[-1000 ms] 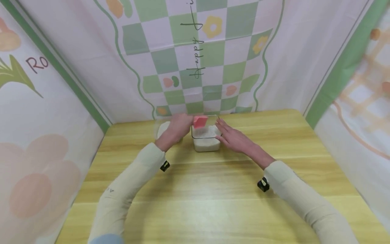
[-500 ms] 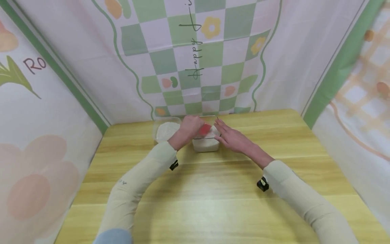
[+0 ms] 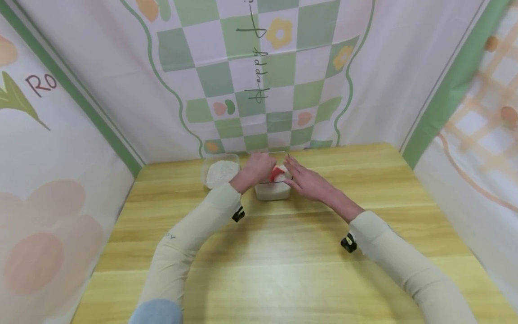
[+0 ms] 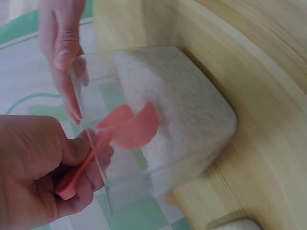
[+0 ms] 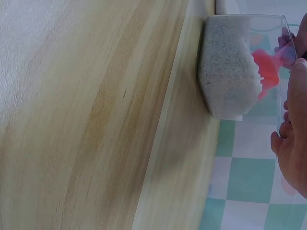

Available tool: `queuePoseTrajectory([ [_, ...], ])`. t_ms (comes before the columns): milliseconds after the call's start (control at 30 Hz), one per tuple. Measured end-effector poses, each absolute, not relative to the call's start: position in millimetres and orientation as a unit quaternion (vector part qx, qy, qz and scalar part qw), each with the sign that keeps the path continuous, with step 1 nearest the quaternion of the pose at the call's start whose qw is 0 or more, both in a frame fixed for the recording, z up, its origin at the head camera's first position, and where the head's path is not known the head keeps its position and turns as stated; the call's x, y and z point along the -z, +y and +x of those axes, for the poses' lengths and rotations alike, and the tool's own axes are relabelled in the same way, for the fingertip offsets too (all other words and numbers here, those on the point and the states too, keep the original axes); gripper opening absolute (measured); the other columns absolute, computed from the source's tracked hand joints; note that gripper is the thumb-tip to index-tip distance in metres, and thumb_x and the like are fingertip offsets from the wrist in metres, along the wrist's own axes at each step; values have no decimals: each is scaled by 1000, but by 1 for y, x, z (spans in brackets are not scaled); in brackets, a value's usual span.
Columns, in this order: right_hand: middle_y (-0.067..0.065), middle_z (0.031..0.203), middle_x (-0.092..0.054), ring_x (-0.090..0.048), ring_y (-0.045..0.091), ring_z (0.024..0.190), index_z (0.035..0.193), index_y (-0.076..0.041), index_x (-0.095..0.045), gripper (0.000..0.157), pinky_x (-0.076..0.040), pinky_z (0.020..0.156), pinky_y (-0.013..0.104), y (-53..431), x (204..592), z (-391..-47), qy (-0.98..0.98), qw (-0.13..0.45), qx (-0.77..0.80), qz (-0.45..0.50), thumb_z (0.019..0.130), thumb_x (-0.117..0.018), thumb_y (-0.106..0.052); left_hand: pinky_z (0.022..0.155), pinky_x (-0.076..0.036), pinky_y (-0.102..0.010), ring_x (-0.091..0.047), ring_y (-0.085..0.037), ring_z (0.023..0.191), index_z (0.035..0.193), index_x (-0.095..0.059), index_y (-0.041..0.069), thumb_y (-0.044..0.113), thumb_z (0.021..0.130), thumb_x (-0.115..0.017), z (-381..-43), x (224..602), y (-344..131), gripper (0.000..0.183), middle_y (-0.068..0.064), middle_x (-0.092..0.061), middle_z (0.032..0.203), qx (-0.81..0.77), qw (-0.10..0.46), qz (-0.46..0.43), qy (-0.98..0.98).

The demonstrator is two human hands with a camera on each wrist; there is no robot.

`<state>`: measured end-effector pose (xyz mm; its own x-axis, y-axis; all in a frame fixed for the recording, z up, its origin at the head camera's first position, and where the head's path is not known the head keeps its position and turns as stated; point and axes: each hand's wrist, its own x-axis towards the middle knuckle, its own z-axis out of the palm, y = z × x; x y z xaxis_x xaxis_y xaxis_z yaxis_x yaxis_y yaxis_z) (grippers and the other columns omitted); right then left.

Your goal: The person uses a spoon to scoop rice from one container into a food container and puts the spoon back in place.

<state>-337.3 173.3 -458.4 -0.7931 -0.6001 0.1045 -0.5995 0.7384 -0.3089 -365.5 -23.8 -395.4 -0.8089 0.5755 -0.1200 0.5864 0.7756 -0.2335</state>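
My left hand (image 3: pixel 257 168) grips the handle of a red scoop (image 4: pixel 136 127), its fingers curled round it. In the left wrist view the scoop's bowl dips inside a clear square container (image 3: pixel 273 194), right at the surface of the white, rice-like grains (image 5: pixel 228 69). The grains fill roughly the container's lower half. My right hand (image 3: pixel 310 183) lies at the right side of the container, fingers mostly straight and fingertips at the rim. From the right wrist view, the scoop shows through the clear wall, partly sunk behind the grains.
Left of the square container stands a second clear tub (image 3: pixel 237 158) with white contents (image 3: pixel 222 171). Both stand near the back edge of the wooden table (image 3: pixel 275 261). A patterned cloth (image 3: pixel 259 67) hangs close behind them, and more cloth hangs at both sides.
My left hand has moved right with the scoop, from the near left rim to over the square container, and the scoop has lowered into it. My right hand has stayed put.
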Motion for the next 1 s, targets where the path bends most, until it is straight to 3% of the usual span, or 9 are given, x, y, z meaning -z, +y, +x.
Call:
queuePoseTrajectory([
  [267, 20, 166, -12, -19, 36, 153, 155, 4, -22, 64, -35, 115, 54, 173, 459, -337, 932, 11, 166, -321, 108, -39, -36, 80, -56, -33, -65, -20, 88, 92, -65, 8, 19, 99, -59, -374, 390, -30, 14, -6, -70, 96, 41, 124, 274, 953],
  [533, 24, 165, -15, -19, 38, 152, 155, 5, -22, 65, -35, 115, 54, 172, 457, -336, 933, -2, 160, -323, 108, -38, -37, 60, -45, -25, -52, -14, 62, 66, -57, 12, 12, 96, -60, -376, 388, -43, 30, 0, -60, 69, -39, 144, 249, 957],
  [733, 23, 165, -15, -19, 37, 152, 155, 4, -21, 65, -35, 115, 53, 172, 456, -336, 933, 1, 162, -321, 108, -40, -36, 56, -45, -22, -51, -9, 55, 74, -68, 7, 14, 97, -60, -374, 383, -52, 26, 3, -62, 65, -95, 176, 224, 954],
  [1000, 22, 165, -14, -18, 36, 153, 156, 3, -19, 65, -34, 116, 53, 174, 457, -336, 935, 9, 164, -316, 108, -39, -36, 59, -46, -21, -56, -12, 55, 78, -75, 1, 17, 100, -58, -373, 383, -68, 32, 2, -62, 58, -165, 191, 218, 943],
])
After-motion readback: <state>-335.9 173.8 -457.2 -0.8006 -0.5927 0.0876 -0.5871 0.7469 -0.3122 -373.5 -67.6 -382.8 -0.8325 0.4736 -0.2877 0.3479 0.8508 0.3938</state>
